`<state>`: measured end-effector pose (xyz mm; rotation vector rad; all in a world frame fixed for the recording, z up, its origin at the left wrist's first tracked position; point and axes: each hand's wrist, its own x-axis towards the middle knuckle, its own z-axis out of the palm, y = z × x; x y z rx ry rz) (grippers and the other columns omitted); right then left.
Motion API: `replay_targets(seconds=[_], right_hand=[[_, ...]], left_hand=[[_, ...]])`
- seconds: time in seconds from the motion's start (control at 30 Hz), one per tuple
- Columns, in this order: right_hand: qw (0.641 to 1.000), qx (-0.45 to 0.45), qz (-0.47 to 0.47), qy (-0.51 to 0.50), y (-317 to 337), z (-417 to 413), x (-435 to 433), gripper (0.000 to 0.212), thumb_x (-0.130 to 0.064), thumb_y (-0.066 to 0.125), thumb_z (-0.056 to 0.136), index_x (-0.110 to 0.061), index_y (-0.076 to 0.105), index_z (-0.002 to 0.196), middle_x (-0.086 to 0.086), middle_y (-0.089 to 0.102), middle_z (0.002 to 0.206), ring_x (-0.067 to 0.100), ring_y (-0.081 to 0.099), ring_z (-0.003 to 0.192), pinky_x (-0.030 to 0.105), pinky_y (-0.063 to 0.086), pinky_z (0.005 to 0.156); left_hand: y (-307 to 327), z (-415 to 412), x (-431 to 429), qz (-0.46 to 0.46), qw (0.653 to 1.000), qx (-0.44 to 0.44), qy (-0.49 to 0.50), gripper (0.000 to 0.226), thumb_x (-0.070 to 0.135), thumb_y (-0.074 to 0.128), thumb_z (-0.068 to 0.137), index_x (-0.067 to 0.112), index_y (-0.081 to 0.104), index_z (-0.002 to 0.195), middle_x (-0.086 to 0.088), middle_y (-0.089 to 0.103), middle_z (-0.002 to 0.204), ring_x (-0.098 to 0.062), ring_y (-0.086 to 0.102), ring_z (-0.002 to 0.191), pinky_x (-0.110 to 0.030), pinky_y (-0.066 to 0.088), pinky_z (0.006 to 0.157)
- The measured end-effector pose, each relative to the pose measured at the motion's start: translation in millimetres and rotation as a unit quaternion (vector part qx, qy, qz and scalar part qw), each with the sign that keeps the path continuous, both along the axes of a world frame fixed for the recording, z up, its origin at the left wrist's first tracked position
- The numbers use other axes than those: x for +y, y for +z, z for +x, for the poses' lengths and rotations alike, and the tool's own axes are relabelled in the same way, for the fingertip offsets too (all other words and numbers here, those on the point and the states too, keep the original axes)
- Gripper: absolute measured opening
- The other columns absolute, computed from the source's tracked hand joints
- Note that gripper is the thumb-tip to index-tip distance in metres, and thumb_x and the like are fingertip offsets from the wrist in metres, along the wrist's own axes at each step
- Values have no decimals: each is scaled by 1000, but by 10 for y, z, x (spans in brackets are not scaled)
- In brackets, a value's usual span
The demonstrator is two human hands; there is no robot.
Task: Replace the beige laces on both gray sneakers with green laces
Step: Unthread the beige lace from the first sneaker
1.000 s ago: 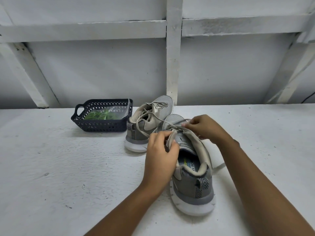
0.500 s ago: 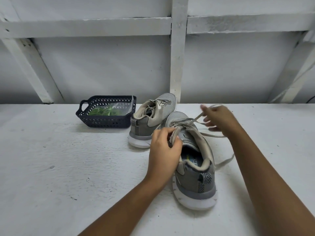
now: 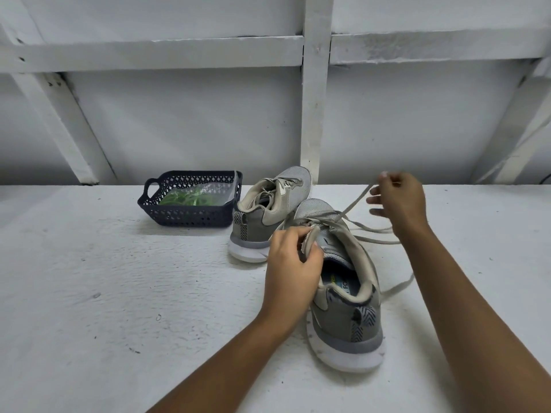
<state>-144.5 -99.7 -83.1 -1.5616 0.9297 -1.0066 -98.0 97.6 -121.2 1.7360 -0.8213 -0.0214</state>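
Two gray sneakers stand on the white table. The near sneaker (image 3: 346,317) points away from me, heel toward me. My left hand (image 3: 293,263) grips its tongue at the left side of the opening. My right hand (image 3: 398,201) is raised to the right of the shoe and pinches its beige lace (image 3: 354,202), which runs taut from the eyelets up to my fingers. Loose lace loops lie on the table to the shoe's right. The far sneaker (image 3: 268,213) sits behind, its beige laces in place. Green laces (image 3: 190,199) lie in a clear bag inside the basket.
A dark blue perforated basket (image 3: 167,217) stands left of the far sneaker near the table's back edge. A white wall with wooden beams (image 3: 316,84) rises right behind the table.
My right hand left the shoe's eyelets and drew the beige lace up and to the right. More lace is out of the near sneaker. My left hand stayed on the tongue.
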Motion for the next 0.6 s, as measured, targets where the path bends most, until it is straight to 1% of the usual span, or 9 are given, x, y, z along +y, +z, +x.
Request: replay_targets(seconds=[0.07, 0.13, 0.2, 0.27, 0.3, 0.37, 0.43, 0.53, 0.6], right_hand=[[992, 99, 28, 76, -23, -20, 45, 28, -33, 50, 97, -6, 59, 92, 7, 58, 74, 16, 58, 58, 24, 45, 50], [963, 218, 11, 156, -70, 8, 151, 30, -34, 58, 93, -6, 63, 85, 6, 58, 69, 15, 53, 55, 22, 43, 50], [952, 247, -56, 174, -148, 72, 226, 22, -29, 66, 88, -9, 65, 77, 2, 57, 60, 11, 50, 51, 19, 41, 47], [945, 257, -130, 156, -223, 132, 258, 17, -24, 67, 86, -13, 64, 74, 0, 57, 60, 8, 50, 53, 19, 38, 49], [944, 258, -146, 145, -247, 153, 247, 16, -23, 66, 87, -12, 64, 75, 0, 58, 62, 9, 51, 55, 21, 40, 52], [966, 200, -118, 115, -241, 163, 171, 15, -20, 60, 91, -9, 62, 79, 4, 61, 68, 14, 57, 57, 25, 46, 54], [993, 82, -51, 66, -161, 120, 72, 16, -18, 51, 96, -6, 58, 88, 5, 60, 73, 13, 59, 57, 27, 48, 49], [997, -57, -25, -36, -30, -14, -49, 17, -20, 45, 99, -5, 53, 95, 2, 58, 73, 12, 60, 60, 26, 49, 48], [995, -78, -14, -63, 1, -63, -50, 20, -25, 45, 99, -8, 53, 92, 2, 58, 74, 12, 60, 61, 25, 50, 48]], left_hand=[[0, 2, -1, 1, 1000, -1, 3, 20, 16, 59, 88, 18, 63, 107, 5, 51, 104, 13, 48, 87, 1, 33, 72], [5, 10, -2, 0, 1000, 0, 5, 20, 16, 58, 88, 18, 63, 107, 5, 51, 105, 13, 48, 87, 1, 32, 73], [12, 6, -1, 1, 1000, 3, 2, 20, 15, 58, 88, 17, 63, 108, 5, 51, 105, 13, 48, 87, 1, 32, 73], [10, 2, 6, 2, 1000, 6, 3, 20, 15, 58, 88, 18, 63, 107, 6, 50, 104, 15, 47, 87, 1, 32, 73], [11, 1, 8, 2, 1000, 6, 2, 19, 15, 58, 88, 18, 63, 106, 7, 50, 103, 15, 47, 86, 1, 32, 72], [12, -2, 10, 0, 1000, 7, -2, 16, 16, 58, 88, 20, 62, 103, 8, 49, 101, 15, 47, 87, 0, 33, 71], [14, -2, 12, -2, 1000, 8, -5, 16, 15, 58, 89, 20, 62, 103, 8, 49, 101, 16, 47, 87, 0, 34, 72], [13, 1, 7, -1, 1000, 8, -4, 16, 15, 58, 88, 20, 62, 103, 8, 50, 102, 15, 47, 87, -1, 35, 72], [14, 1, 4, 1, 1000, 7, -3, 16, 15, 58, 88, 20, 62, 103, 7, 50, 101, 14, 48, 87, -2, 35, 72]])
